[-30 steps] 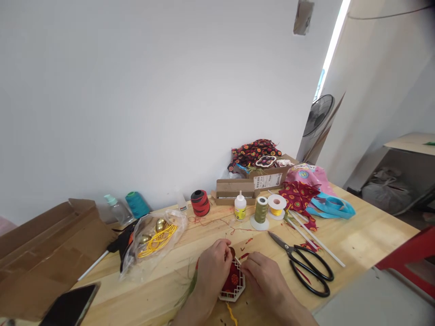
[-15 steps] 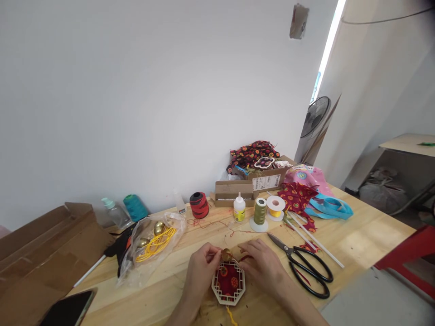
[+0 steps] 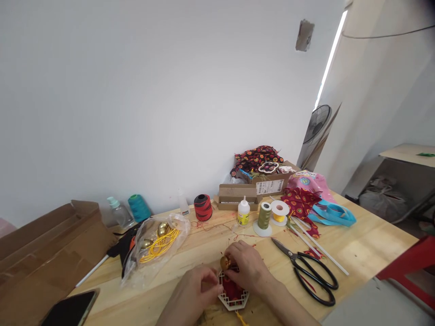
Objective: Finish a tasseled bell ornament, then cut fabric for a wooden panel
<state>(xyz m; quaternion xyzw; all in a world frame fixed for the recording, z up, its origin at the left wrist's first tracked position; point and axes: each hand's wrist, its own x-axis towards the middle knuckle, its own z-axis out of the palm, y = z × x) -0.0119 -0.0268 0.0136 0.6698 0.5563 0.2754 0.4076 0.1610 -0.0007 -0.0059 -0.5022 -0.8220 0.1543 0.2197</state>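
Both hands work near the table's front edge (image 3: 343, 294): left hand (image 3: 193, 290) pinches the octagonal ornament's (image 3: 234, 296) white rim, right hand (image 3: 248, 267) grips its gold bell (image 3: 224, 262). Scissors (image 3: 311, 271) lie just right; bare wood left.

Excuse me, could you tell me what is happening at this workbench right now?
A person works with both bare hands on a small white octagonal frame with red patterned fabric, lying on the light wooden table. The right hand pinches a small gold bell at the frame's far edge, and the left hand rests against the frame's left side. Black-handled scissors lie to the right, and a clear plastic bag of gold bells and yellow cord lies to the left.
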